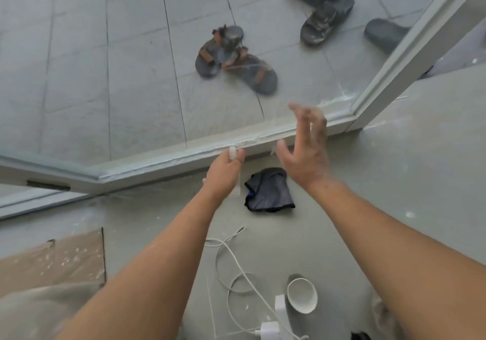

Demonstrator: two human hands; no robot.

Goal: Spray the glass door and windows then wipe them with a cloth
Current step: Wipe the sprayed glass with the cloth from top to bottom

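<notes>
At the grey door frame (157, 162), my left hand (226, 172) pinches a whitish scrap (232, 152). My right hand (306, 155) splays its fingers near a crumpled dark cloth (269, 191).

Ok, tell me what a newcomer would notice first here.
The left hand pinches a white scrap at the door frame; the right hand is open beside it, fingers spread. A dark cloth lies on the floor between the wrists. Beyond the glass, sandals lie scattered.
</notes>
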